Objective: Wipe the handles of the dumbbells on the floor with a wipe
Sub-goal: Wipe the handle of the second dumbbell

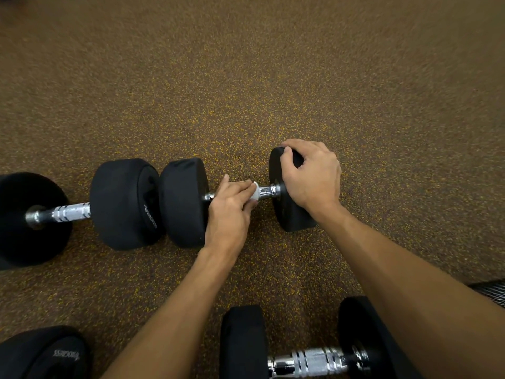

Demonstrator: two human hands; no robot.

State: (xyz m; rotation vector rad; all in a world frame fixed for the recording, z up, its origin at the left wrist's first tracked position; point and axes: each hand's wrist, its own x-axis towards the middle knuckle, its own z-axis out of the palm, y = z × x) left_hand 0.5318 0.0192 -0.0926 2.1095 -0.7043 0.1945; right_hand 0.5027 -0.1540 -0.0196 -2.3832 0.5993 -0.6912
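Note:
A black dumbbell lies across the middle of the floor, its chrome handle [266, 192] showing between my hands. My left hand [231, 212] is curled over that handle and presses a small white wipe [254, 193] against it. My right hand [311, 179] grips the top of the dumbbell's right head [289, 217]. Its left head [184, 201] stands beside my left wrist. A second dumbbell [71, 212] lies to the left, handle bare. A third dumbbell [314, 359] lies near the bottom edge, partly under my right forearm.
The floor [246, 77] is brown rubber with yellow specks and stretches open beyond the dumbbells. Another black dumbbell head [46, 354] sits in the bottom left corner. A dark ribbed object [492, 291] shows at the right edge.

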